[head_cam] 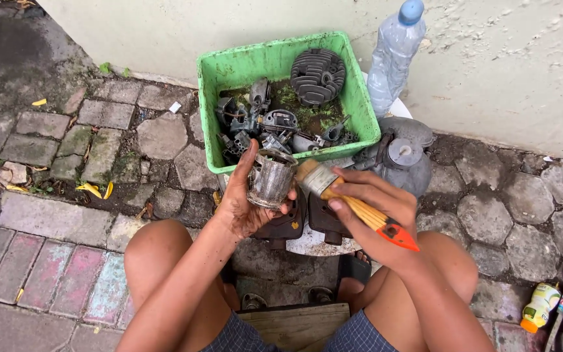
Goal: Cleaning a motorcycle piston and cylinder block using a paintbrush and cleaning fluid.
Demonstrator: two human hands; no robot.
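The person sits low on a wooden stool (294,326), knees spread, over mossy paving stones (99,130). The left hand (245,202) is wrapped around a grimy metal piston (271,179), held upright with its open end up, thumb at the far side and fingers underneath. The right hand (369,199) grips a paintbrush (353,205) by its wooden handle (the handle's end is orange), and the bristles touch the piston's right side near the top.

Just beyond the hands sits a green plastic tub (229,72) against the wall, holding dirty engine parts in dark liquid, among them a finned cylinder head (318,75) leaning at the back. To the tub's right stands a clear plastic bottle (393,55) with a blue cap, and below it lies a grey engine casing (404,156). A small yellow bottle (540,306) lies at the far right.
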